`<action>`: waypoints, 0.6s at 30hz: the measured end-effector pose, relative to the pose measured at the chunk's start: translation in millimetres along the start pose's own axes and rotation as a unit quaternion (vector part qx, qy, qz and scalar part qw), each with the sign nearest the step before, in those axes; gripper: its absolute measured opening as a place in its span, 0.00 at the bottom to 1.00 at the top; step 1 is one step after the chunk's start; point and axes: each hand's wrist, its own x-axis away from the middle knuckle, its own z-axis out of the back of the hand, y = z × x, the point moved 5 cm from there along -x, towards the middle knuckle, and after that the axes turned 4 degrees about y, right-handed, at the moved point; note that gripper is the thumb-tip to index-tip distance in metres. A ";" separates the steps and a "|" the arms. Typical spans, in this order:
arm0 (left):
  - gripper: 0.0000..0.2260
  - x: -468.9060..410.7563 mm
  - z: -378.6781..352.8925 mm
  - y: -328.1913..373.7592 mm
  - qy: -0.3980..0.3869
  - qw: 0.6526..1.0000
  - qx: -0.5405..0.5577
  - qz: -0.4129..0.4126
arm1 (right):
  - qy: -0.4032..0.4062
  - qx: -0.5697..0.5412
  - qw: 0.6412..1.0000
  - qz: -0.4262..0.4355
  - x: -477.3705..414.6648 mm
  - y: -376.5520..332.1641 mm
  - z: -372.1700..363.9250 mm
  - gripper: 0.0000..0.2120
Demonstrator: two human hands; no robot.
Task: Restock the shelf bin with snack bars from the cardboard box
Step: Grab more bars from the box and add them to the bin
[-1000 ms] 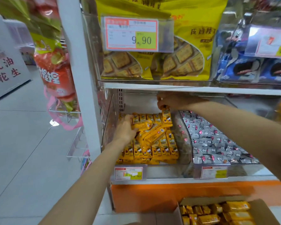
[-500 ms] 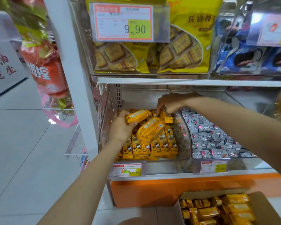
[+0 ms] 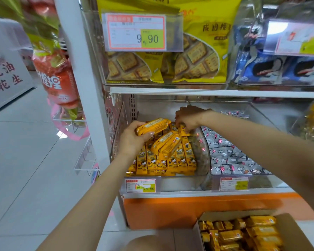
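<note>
Left hand point(image 3: 132, 140) grip curled round one yellow snack bar point(image 3: 152, 126), lifted just above the stacked bars point(image 3: 168, 160) in the clear shelf bin point(image 3: 181, 183). Right hand point(image 3: 188, 118) grip pinches an upright bar point(image 3: 182, 131) at the back row. Upper price tag point(image 3: 135, 31) reads "9.90"; bin tag point(image 3: 140, 185) blurred, ends "80". Cardboard box point(image 3: 295, 232) lower right, bars inside.

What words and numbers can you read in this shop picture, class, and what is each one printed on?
"9.90": red-framed price tag in front of the yellow biscuit bags.
"花生": white sign with red characters, far left; the line above is partly cut off.
"80": small price tag under the yellow snack bars; leading digits blurred.
Too blurred to read: the biscuit bags, red hanging bag, lower right price tag, the bars' wrappers.
</note>
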 end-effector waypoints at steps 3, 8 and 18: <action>0.12 4.5 1.8 1.9 -0.020 0.996 0.077 0.033 | 0.001 -0.083 0.996 -0.014 2.1 -1.4 2.1 0.29; 0.14 6.7 1.7 -2.0 -0.052 0.990 0.118 0.060 | 0.050 -0.427 0.903 -0.011 27.3 -4.4 18.4 0.34; 0.15 15.2 -8.4 -17.1 -0.053 0.915 0.273 0.293 | 0.063 -0.423 0.904 0.000 52.8 -3.7 13.5 0.27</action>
